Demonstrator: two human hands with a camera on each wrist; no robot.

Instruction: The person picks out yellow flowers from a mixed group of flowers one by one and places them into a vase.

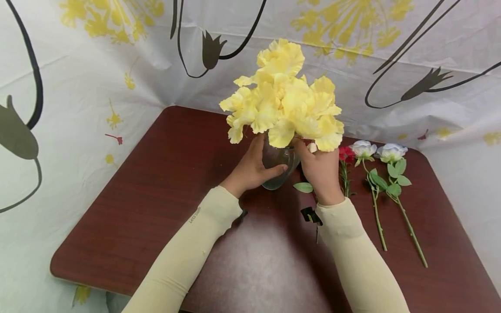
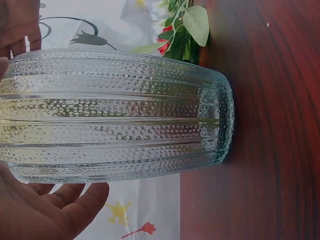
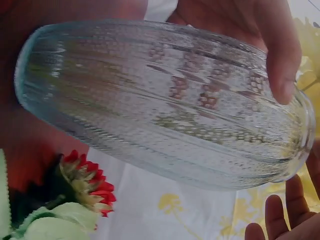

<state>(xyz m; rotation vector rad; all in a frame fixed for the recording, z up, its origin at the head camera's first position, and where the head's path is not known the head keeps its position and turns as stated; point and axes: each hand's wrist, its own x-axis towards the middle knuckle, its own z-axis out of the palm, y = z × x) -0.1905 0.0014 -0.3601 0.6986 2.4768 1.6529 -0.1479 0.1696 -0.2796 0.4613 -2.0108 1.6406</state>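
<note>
A ribbed clear glass vase (image 1: 279,163) stands near the table's middle, filled with large yellow flowers (image 1: 287,102). Around its left side my left hand (image 1: 252,169) holds it, the thumb across the front and the fingers behind. In the right wrist view that thumb presses the glass near the rim. My right hand (image 1: 321,167) is at the right of the vase's mouth, under the petals. Its fingers (image 3: 295,200) look spread and loosely bent beside the rim, partly out of frame. The bumpy vase body (image 2: 120,115) fills the left wrist view.
On the right of the brown table (image 1: 129,195) lie two white roses (image 1: 392,153) with long stems and a red flower (image 1: 346,154). A small black item (image 1: 312,216) shows by the right sleeve. A patterned white sheet (image 1: 117,65) hangs behind the table.
</note>
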